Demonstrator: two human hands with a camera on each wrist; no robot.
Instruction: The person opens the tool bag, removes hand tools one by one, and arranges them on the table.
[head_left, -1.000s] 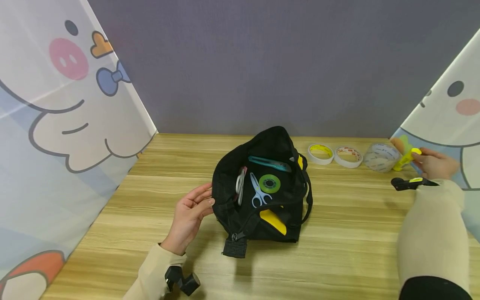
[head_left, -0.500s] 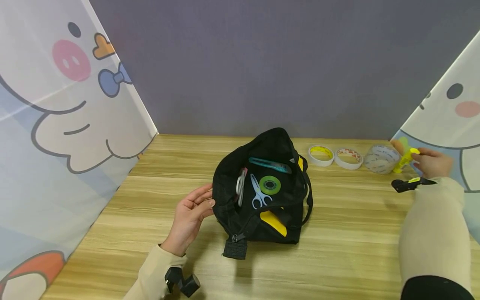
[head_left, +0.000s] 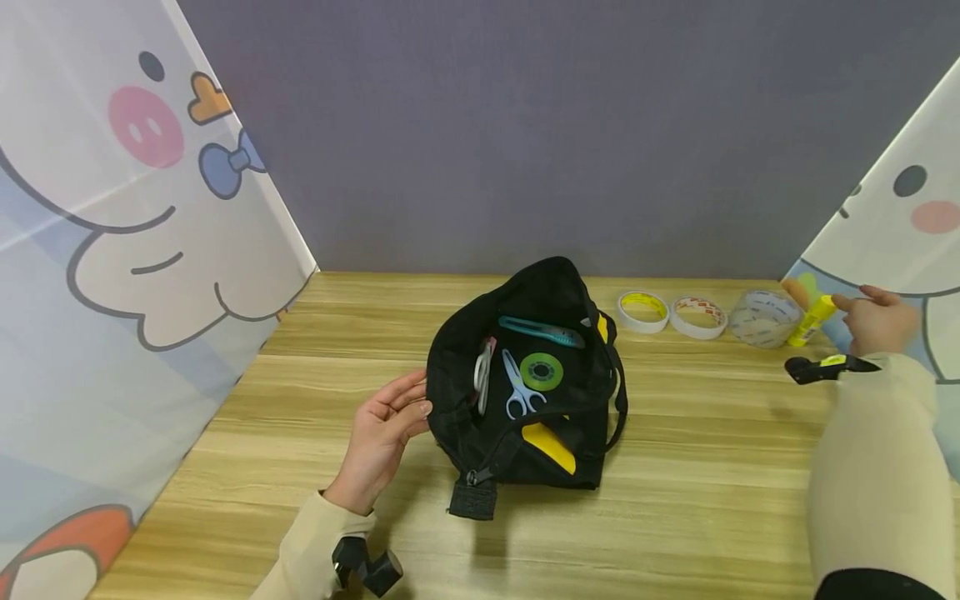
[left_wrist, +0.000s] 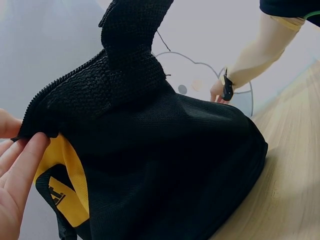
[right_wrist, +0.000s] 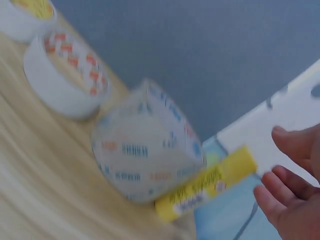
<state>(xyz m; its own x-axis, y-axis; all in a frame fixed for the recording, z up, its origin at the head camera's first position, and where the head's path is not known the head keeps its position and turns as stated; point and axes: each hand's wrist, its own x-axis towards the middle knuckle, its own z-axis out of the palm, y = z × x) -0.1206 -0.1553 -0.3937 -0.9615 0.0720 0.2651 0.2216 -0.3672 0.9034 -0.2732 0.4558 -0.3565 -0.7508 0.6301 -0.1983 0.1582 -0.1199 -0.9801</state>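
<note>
My left hand (head_left: pixel 382 437) pinches the left rim of an open black bag (head_left: pixel 450 358) between thumb and fingers. Inside the bag lie a teal utility knife (head_left: pixel 542 331), light-blue scissors (head_left: pixel 519 387), a green tape roll (head_left: pixel 541 372) and a partly hidden white-and-red item (head_left: pixel 482 375). At the far right, a yellow glue stick (head_left: pixel 812 321) stands upright beside a wide clear tape roll (head_left: pixel 765 318). My right hand (head_left: pixel 881 323) is just to its right. In the right wrist view, the thumb and fingers of this hand (right_wrist: pixel 300 215) are spread, apart from the glue stick.
Two white tape rolls, one yellow inside (head_left: pixel 642 325) and one with red print (head_left: pixel 699 331), stand along the back edge of the wooden table (head_left: pixel 697 500). A grey panel (head_left: pixel 510 142) rises behind, and cartoon-printed sheets (head_left: pixel 172 217) flank both sides.
My right hand has let go of the glue stick and drawn slightly to the right. The left hand keeps its hold on the bag's rim.
</note>
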